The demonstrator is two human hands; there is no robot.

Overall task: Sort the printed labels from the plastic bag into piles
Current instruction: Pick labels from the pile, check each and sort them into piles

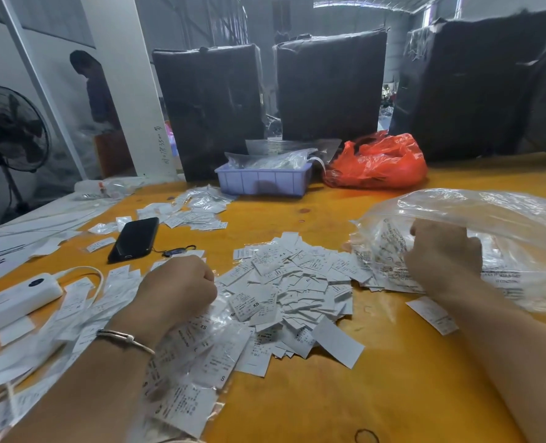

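While the right hand (442, 255) is pushed into the mouth of the clear plastic bag (489, 238), fingers curled onto labels inside, the loose label heap (297, 282) lies between both hands on the counter (345, 404). Left hand (182, 282) rests fisted beside it; anything held cannot be told.

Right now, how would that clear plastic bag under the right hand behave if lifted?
Probably floppy: the clear plastic bag is crumpled and billows around the right hand. Likely light and slippery, being thin glossy film. Labels inside could spill out.
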